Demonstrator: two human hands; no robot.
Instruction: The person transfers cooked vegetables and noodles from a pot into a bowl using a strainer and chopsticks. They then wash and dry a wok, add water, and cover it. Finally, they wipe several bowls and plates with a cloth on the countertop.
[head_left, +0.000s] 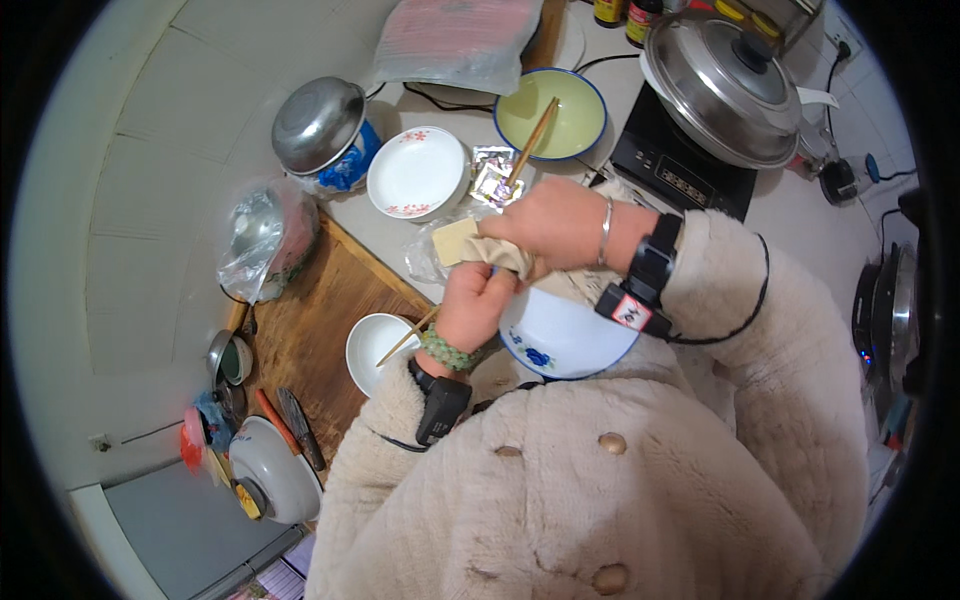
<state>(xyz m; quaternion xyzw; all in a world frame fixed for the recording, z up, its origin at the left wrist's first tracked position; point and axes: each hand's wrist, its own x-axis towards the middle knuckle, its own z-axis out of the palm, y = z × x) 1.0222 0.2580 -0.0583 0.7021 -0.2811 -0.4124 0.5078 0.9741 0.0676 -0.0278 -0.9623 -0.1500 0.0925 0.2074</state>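
A beige cloth (498, 253) is bunched between my two hands, above the far left rim of a white enamel basin (574, 330) with a blue flower. My right hand (551, 221) grips the cloth from above, its fingertips partly hidden. My left hand (474, 304) pinches the cloth's lower edge beside the basin rim. Just left of the cloth lies a pale yellow rectangular block or sponge (454, 241) on clear plastic film (424, 259). A white bowl (367, 352) with chopsticks (409, 336) across it stands by my left wrist.
Beyond my hands are a floral white plate (417, 174), foil sachets (491, 174) and a yellow-green enamel bowl (568, 112) with chopsticks. A lidded steel pan (724, 90) stands on a black induction cooker (675, 169). At left, a knife (300, 427) lies on a wooden board (330, 281).
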